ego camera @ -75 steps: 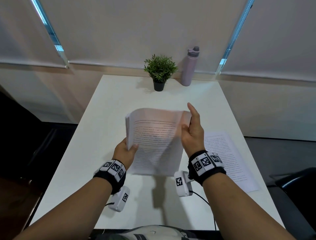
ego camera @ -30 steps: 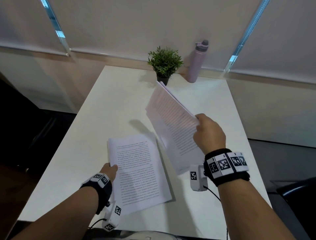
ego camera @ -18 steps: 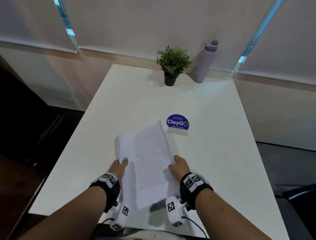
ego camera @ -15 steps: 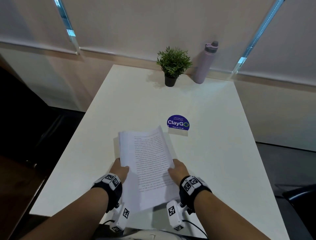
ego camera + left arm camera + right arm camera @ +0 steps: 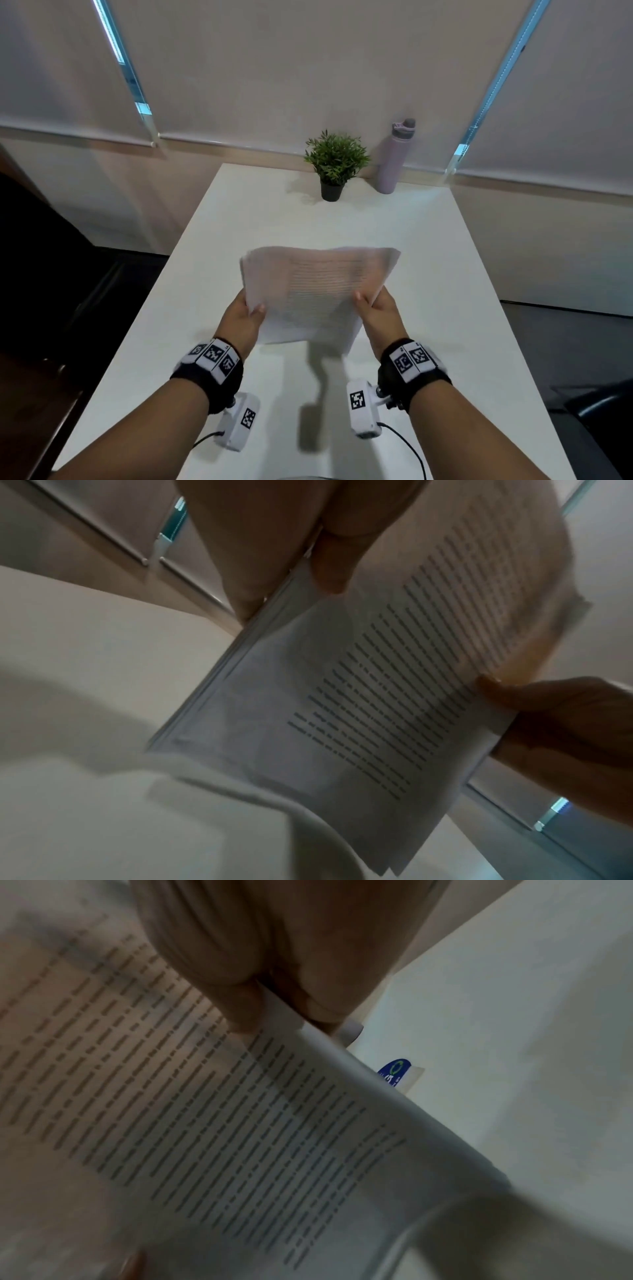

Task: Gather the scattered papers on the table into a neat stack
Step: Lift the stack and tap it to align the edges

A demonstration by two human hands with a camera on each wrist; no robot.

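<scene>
The white table [image 5: 445, 274] is lying below both grips, and the stack of papers [image 5: 315, 291] is being held up above it, tilted, its far edge rising away from the person and its near edge hanging between the two wrists. The left hand [image 5: 241, 318] is pinching the stack's left edge, thumb on the printed top sheet and fingers underneath; the right hand [image 5: 378, 317] is pinching the right edge the same way. Beyond the grips, at the table's far end, a potted plant [image 5: 335, 164] and a bottle [image 5: 394, 157] are standing side by side.

The head view is hiding what lies under the sheets; the right wrist view is showing a blue round sticker [image 5: 394, 1070] on the table past the stack's right edge. The left wrist view is showing the sheet edges slightly fanned at the near corner.

Half a second ago the stack was sitting low by the table's near edge with the sticker uncovered; now it is raised and further out.
</scene>
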